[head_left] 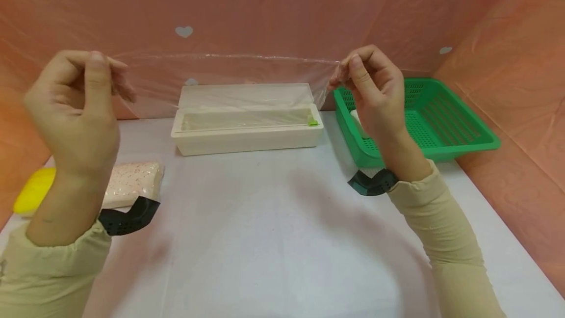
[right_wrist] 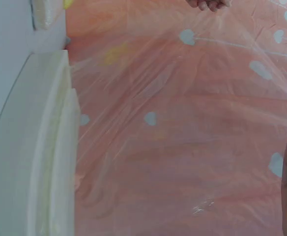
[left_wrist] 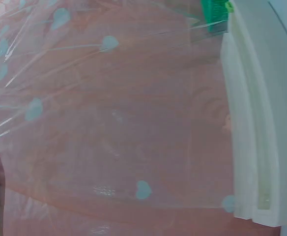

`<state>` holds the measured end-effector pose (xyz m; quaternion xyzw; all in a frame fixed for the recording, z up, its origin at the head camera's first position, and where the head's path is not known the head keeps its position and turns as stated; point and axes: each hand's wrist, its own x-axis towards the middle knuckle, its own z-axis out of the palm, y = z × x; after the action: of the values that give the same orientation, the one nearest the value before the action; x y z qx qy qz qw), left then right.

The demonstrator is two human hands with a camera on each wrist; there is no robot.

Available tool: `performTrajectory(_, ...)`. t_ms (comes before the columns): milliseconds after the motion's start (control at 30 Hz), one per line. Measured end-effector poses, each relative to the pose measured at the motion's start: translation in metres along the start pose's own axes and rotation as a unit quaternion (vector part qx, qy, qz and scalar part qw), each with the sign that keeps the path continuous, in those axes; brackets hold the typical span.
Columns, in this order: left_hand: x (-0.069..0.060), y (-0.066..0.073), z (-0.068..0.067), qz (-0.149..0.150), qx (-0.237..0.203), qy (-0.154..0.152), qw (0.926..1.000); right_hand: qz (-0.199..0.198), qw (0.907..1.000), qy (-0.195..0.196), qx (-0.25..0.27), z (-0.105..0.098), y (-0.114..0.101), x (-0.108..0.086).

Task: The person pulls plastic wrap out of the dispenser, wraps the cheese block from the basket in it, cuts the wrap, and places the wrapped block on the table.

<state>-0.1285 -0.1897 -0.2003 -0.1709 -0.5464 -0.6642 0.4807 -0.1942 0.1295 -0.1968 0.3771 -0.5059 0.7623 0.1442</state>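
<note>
Stretching between two raised hands, a sheet of clear film (head_left: 265, 68) spans the head view from about ten o'clock to two o'clock, its lower part reaching down to the long white box (head_left: 247, 139) that stands just off the centre of the dial, towards ten. The left hand (head_left: 81, 102), between nine and ten, has thumb and fingers together on one upper end of the sheet; the right hand (head_left: 375, 85), at two, pinches the other, so each grip is clamped on film. Taking it near both ends probably spares it from sagging or sticking to itself, since the bright upper edge runs nearly straight from one hand to the other. Both hands are well above the worktop (head_left: 247, 239), which seems to let the sheet hang free of everything but the box. The lid (head_left: 247, 94) is tipped back towards twelve, presumably to leave the film an open way out, and a green tab (head_left: 313, 122) sits at the front rim's three o'clock end. A green basket (head_left: 459, 153) at three, with a white item (head_left: 359, 124) partly hidden inside, and a speckled pack (head_left: 134, 180) beside a yellow item (head_left: 37, 190), between eight and nine, flank the middle, apparently placed to leave working room between them.
</note>
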Motion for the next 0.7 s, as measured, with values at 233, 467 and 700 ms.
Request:
performTrajectory(233, -0.013, -0.008, -0.006, -0.034, 0.015, -0.031, 0.9988, 0.012, 0.996, -0.034, -0.082, -0.011, 0.009, -0.009)
performTrajectory(467, -0.023, -0.013, -0.012, -0.066, 0.019, -0.064, 0.9956, 0.055, 0.9929, -0.044, -0.096, -0.017, 0.009, -0.017)
performTrajectory(700, -0.032, -0.018, -0.017, -0.087, 0.014, -0.124, 0.9885, 0.086, 0.9865, -0.106, -0.09, -0.026, 0.01, -0.024)
